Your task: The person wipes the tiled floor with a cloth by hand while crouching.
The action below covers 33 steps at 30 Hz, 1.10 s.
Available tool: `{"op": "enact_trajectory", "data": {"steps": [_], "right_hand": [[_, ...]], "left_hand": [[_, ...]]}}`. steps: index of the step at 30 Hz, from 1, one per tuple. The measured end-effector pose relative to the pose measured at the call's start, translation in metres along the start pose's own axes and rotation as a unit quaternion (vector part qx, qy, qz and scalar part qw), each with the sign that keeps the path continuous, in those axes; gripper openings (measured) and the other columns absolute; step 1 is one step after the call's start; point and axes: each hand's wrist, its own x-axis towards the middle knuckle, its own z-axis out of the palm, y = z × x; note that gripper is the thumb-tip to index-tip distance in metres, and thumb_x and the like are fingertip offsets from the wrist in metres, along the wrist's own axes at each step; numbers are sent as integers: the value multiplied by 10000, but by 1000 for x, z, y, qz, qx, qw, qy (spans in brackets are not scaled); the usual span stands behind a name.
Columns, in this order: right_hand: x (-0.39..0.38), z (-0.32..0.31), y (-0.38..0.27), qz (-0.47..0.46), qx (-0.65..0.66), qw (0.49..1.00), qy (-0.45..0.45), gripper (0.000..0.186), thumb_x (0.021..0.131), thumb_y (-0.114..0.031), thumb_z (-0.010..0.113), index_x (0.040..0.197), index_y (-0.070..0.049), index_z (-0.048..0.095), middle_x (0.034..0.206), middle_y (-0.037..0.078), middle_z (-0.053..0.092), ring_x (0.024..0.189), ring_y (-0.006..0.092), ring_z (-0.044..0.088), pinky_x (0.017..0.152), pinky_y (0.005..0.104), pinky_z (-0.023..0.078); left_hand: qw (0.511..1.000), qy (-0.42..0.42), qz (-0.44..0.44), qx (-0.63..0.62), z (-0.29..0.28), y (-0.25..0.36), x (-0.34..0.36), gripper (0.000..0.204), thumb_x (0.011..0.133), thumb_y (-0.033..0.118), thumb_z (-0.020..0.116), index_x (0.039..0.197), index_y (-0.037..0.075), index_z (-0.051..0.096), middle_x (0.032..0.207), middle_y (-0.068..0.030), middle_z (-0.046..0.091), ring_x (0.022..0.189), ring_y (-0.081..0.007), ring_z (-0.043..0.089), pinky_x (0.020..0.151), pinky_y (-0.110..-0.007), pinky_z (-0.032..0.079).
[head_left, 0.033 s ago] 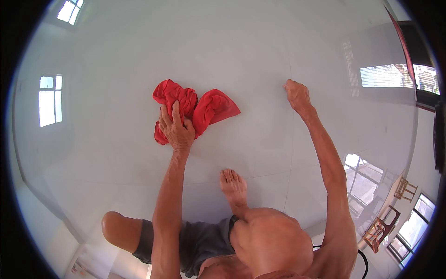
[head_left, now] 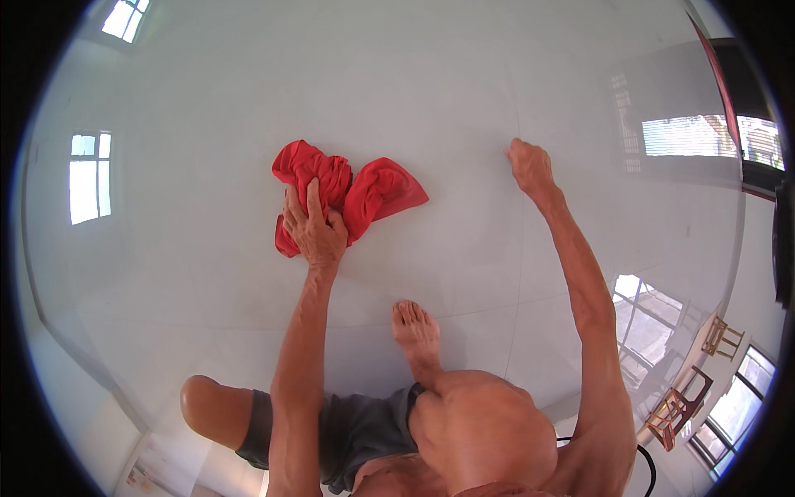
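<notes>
We are laying our left hand (head_left: 315, 236) on a red cloth (head_left: 379, 199), which is lying bunched on the glossy pale floor (head_left: 464, 248), left of the middle of the view and beyond our foot. The fingers of this hand are spreading over the nearer, left part of the cloth, with the thumb pointing to the right; whether the fingertips are pinching any of the folds, we cannot tell. The cloth is forming two lobes: a crumpled one at the left, reaching out on both sides of the hand, and a looser one at the right, tapering to a point.

We are holding our right hand (head_left: 532, 171) well apart from the cloth, out to the right, with its fingers curling into a fist. We cannot tell whether it is enclosing anything or whether it is touching the floor.

Between our arms, one bare foot (head_left: 416, 333) is resting on the floor, nearer to us than the cloth. We are wearing dark grey shorts (head_left: 362, 427), and our bent knees are showing at the lower edge.

At the far lower right, a wooden stool (head_left: 723, 338) and a wooden chair (head_left: 682, 406) are standing near a dark-framed window (head_left: 745, 389).
</notes>
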Motion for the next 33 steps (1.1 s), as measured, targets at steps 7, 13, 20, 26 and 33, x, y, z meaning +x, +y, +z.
{"op": "enact_trajectory", "data": {"steps": [7, 13, 20, 26, 33], "right_hand": [[46, 14, -41, -48, 9, 999, 3, 284, 1009, -186, 614, 793, -19, 538, 786, 253, 657, 778, 463, 642, 683, 549, 503], [58, 19, -68, -39, -24, 999, -24, 273, 1007, -155, 616, 773, -46, 527, 726, 174, 642, 704, 358, 660, 620, 479, 512], [59, 28, -54, -94, -58, 993, 36, 338, 1013, -112, 649, 761, -120, 424, 608, 47, 384, 551, 166, 552, 520, 312, 452], [49, 26, -59, -102, -12, 994, 44, 282, 1009, -129, 621, 765, -51, 504, 714, 174, 625, 626, 361, 623, 571, 468, 484], [55, 28, -62, -113, 31, 990, 72, 264, 1009, -116, 589, 772, -31, 511, 740, 196, 667, 670, 420, 639, 616, 536, 505]], "left_hand": [[1000, -3, -8, -4, 2, 0, 1, 626, 874, 130, 604, 1497, 162, 556, 1572, -240, 423, 1410, -458, 439, 1103, -592, 370], [1000, -15, -5, -3, -6, -1, 1, 624, 881, 134, 605, 1501, 166, 550, 1570, -240, 425, 1422, -458, 430, 1110, -589, 366], [1000, -6, 0, 4, -4, 0, 2, 637, 877, 133, 605, 1510, 171, 542, 1570, -244, 427, 1403, -460, 442, 1104, -584, 372], [1000, -7, -3, -1, -6, -1, 3, 627, 887, 136, 615, 1509, 174, 543, 1571, -239, 425, 1419, -466, 435, 1108, -589, 371], [1000, -7, -1, -10, -8, -2, 3, 629, 886, 111, 624, 1507, 165, 543, 1554, -247, 447, 1418, -466, 438, 1127, -595, 365]]}}
